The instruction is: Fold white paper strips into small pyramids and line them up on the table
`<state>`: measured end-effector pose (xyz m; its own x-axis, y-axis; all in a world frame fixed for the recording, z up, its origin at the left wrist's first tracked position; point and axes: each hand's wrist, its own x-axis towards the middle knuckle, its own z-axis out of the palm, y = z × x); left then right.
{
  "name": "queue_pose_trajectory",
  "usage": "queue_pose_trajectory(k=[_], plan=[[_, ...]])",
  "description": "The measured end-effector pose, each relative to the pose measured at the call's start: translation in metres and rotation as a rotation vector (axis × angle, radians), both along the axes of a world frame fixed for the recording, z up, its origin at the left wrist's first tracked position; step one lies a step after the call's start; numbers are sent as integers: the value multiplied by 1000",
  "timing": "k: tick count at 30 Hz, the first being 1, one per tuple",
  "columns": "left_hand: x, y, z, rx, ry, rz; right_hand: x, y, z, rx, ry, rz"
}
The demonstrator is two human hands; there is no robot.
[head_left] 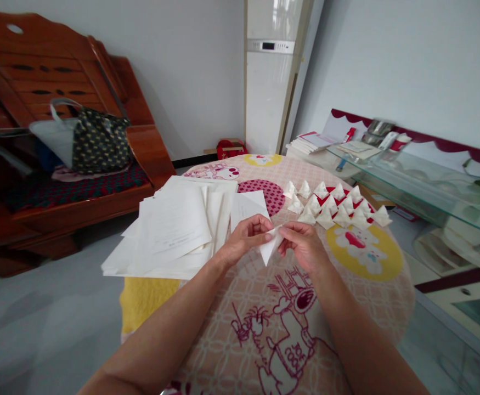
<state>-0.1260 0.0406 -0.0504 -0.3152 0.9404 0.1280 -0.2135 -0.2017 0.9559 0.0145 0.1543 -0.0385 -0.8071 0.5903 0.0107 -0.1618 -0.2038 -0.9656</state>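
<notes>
Between my two hands is a small piece of folded white paper [267,253], its pointed end hanging down over the tabletop. My left hand [246,237] pinches its left side with thumb and fingers. On the other side my right hand [303,241] grips its upper right edge, fingers curled. Just beyond the right hand stand several small pointed folded paper pieces [329,207] in rows. A single white sheet [248,206] lies behind my left hand. To the left rests a large stack of white paper sheets [169,230], some with faint print.
The round table wears a patterned pink cloth [231,312]. A glass-topped cabinet [421,197] with books and cups stands at the right. On the left is a wooden bench [112,189] with a dark patterned bag [100,140]. A tall white air conditioner [268,99] stands behind.
</notes>
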Motion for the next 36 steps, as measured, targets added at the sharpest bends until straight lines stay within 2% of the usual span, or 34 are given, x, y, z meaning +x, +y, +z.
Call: queue_pose_trajectory(k=[5,8,12,22,31,36], plan=[[4,0,4,39,259,145,-3,-1,-2,5,-1,-25],[4,-1,4,9,332,162,-4,-1,-4,12,-3,-23],[5,-1,3,6,307,153,-5,0,-6,21,-12,-36],[11,-1,3,-38,348,238,-8,-2,-9,61,-41,-115],[9,0,-1,14,301,200,-11,-5,-11,79,-59,-170],[4,4,-8,-47,305,182,-12,-5,-12,86,-53,-119]])
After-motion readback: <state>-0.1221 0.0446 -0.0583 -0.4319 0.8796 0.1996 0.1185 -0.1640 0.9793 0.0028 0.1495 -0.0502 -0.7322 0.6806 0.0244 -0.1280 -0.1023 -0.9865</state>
